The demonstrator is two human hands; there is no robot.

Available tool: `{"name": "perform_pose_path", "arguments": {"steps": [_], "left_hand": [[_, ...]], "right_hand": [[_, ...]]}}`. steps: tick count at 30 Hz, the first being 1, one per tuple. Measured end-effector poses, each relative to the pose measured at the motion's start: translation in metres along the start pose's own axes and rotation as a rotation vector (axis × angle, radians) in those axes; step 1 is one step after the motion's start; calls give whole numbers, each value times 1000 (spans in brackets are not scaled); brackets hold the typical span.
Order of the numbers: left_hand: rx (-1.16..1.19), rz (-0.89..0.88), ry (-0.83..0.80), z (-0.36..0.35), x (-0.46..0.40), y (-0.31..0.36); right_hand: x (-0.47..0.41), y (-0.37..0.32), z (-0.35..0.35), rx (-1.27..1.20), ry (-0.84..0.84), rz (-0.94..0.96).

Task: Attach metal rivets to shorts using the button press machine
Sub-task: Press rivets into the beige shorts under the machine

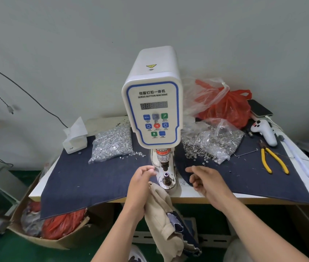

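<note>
Holding the beige shorts (161, 210) under the left hand (140, 184), fingers curled at the cloth's top edge, just left of the button press machine (152, 104) and its lower die (166, 175). Hovering the right hand (205, 181) just right of the die, fingers loosely curled, gripping nothing. Lying farther right: bagged rivets (214, 142).

L grip (142, 183) fingers curled, arm fwd | R grip (204, 179) loosely curled, forearm extended
</note>
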State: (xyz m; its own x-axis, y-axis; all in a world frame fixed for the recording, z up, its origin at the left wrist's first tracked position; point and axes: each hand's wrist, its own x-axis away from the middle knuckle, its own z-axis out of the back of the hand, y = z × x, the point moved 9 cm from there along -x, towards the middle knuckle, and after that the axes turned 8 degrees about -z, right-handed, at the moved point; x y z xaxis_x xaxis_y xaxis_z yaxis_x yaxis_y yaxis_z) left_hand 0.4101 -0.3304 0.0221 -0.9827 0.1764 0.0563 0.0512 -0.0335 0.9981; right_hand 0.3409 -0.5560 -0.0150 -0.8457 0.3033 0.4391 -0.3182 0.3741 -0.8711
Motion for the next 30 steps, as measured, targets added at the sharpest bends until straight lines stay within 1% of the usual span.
{"name": "perform_pose_path", "arguments": {"steps": [1,2,4,5,7,9,13,15,17,18,19,20,21,22,23,24,26,28,29,30], "left_hand": [[131,31,-14,3,2,-4],[275,49,-62,2,6,-5],[534,51,-176,-3,12,1],[622,41,-227,-7,15,5],[697,-8,-318,-14,20,17],[667,-76,-378,-17,23,29],[545,-193,-417,-14,27,41],[520,-218,-413,-13,28,44],[447,-215,-423,-15,30,46],[349,-221,-436,-15,31,46],[196,-246,-465,-15,33,47],[18,-282,-527,-17,36,47],[-146,-314,-612,-20,40,46],[-258,-328,-686,-22,45,44],[-289,-332,-721,-21,48,43],[-251,-343,-711,-18,48,47],[-61,-334,-635,-10,45,51],[185,-224,-571,-5,43,42],[281,-167,-555,-4,42,36],[337,-122,-551,-4,43,29]], "right_hand": [[8,-5,-6,108,-14,48],[17,-10,-14,239,-39,102],[38,-16,-38,500,-141,200],[48,-15,-53,611,-218,241],[64,-9,-78,767,-364,299],[75,-7,-90,770,-437,312],[81,-16,-84,612,-436,308],[86,-17,-86,605,-468,307],[88,-22,-86,562,-462,335],[89,-26,-84,490,-454,334],[88,-29,-81,390,-456,315],[89,-31,-81,314,-469,293],[90,-32,-81,284,-478,283],[91,-33,-82,306,-483,287],[92,-32,-83,357,-495,286],[93,-30,-84,431,-514,277],[92,-26,-85,658,-545,252],[85,-30,-76,916,-478,289],[83,-35,-73,952,-455,305],[83,-38,-71,885,-461,296]]}}
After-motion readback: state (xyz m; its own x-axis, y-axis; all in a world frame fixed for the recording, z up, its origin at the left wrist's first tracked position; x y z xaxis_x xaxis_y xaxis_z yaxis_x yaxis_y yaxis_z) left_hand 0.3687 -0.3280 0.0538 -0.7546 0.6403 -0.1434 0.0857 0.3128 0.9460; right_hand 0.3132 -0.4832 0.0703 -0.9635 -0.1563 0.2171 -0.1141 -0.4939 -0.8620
